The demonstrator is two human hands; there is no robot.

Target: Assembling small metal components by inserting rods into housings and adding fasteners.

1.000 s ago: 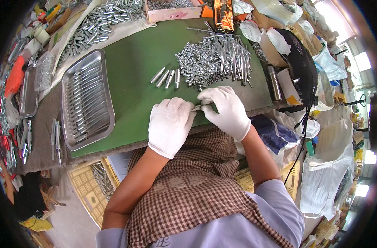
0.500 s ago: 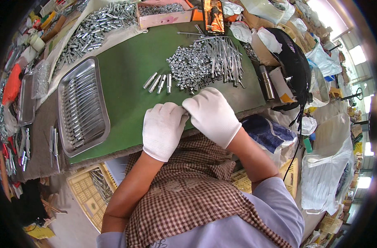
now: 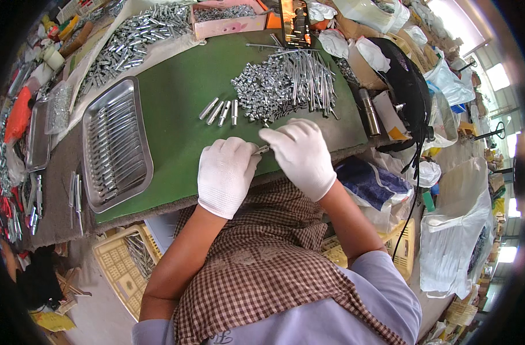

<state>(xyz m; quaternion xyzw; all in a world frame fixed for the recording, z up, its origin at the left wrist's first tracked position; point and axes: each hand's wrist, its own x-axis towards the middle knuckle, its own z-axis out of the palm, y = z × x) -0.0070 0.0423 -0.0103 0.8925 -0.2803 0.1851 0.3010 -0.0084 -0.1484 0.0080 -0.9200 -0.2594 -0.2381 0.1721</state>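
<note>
Both of my hands wear white knit gloves and meet over the near edge of the green work mat (image 3: 176,109). My left hand (image 3: 228,175) is closed on a small silvery metal cylinder (image 3: 262,149), whose end pokes out toward the right. Against that end, my right hand (image 3: 301,154) has bent, bunched fingers, with one finger standing out above the piece; its exact grip is partly hidden. Just beyond lie several metal sleeve anchors (image 3: 219,111) in a row. Farther off is a heap of short metal sleeves (image 3: 256,86), beside a bundle of long thin metal rods (image 3: 308,77).
At left, a steel tray (image 3: 149,164) holds a row of finished-looking metal rods. A pink box (image 3: 225,27) of small parts and a phone (image 3: 296,26) stand at the back. A thick metal tube (image 3: 370,112) lies at right, near a black mesh bag (image 3: 406,86).
My right hand has turned and moved slightly right, its fingers lifting partly off my left fingertips. The metal cylinder now shows between the hands. My left hand has barely moved.
</note>
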